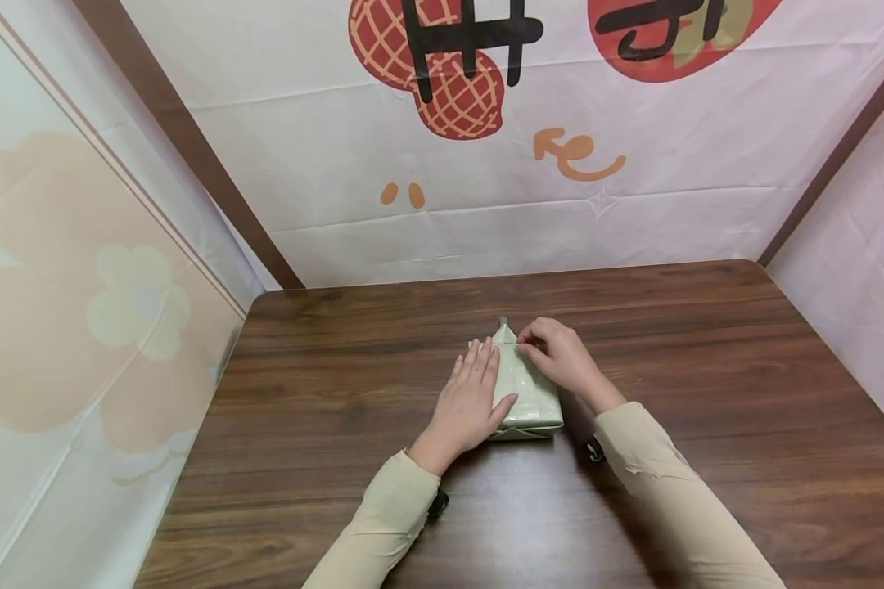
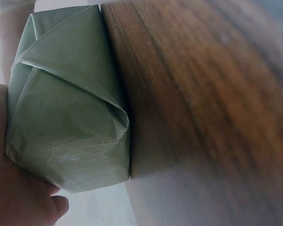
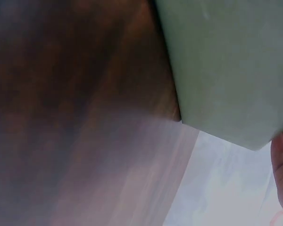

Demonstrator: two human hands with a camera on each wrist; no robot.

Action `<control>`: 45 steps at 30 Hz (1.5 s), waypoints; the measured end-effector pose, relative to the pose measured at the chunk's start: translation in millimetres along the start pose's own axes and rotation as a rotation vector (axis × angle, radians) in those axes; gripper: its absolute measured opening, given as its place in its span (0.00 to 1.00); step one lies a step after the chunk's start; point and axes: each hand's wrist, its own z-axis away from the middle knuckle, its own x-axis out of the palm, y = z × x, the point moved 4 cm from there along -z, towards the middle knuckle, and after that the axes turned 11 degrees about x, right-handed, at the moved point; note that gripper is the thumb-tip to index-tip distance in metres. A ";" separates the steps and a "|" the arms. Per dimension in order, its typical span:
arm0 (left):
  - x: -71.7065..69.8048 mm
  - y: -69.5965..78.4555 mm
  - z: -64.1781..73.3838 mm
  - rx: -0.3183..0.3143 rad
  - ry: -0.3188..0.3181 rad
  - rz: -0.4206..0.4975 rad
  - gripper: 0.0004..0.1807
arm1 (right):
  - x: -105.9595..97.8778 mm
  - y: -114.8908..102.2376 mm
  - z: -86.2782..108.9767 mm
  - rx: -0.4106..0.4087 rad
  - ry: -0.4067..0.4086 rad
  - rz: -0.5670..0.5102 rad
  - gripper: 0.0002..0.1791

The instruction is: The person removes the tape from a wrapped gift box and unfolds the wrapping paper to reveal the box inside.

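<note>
Head view: the green wrapped package (image 1: pixel 532 384) lies right of and below frame centre, long axis running up-frame, contents hidden. Its triangular end flap (image 1: pixel 504 335) points upward between both hands' fingertips. Left hand (image 1: pixel 466 405) rests flat, fingers straight, on top; right hand (image 1: pixel 562 353) bends its fingers at the upper-right corner, pinch unconfirmed.
</note>
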 end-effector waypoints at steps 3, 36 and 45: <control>1.0 -0.3 -0.1 0.000 0.001 0.003 0.40 | -0.9 -2.3 12.7 -0.048 0.017 0.033 0.03; -0.8 0.4 0.8 0.009 0.049 0.050 0.40 | 4.7 -17.8 33.1 -0.173 0.104 0.354 0.03; 2.7 -0.4 -1.8 -0.003 0.034 0.030 0.40 | 5.4 -8.8 32.9 -0.183 0.113 0.248 0.05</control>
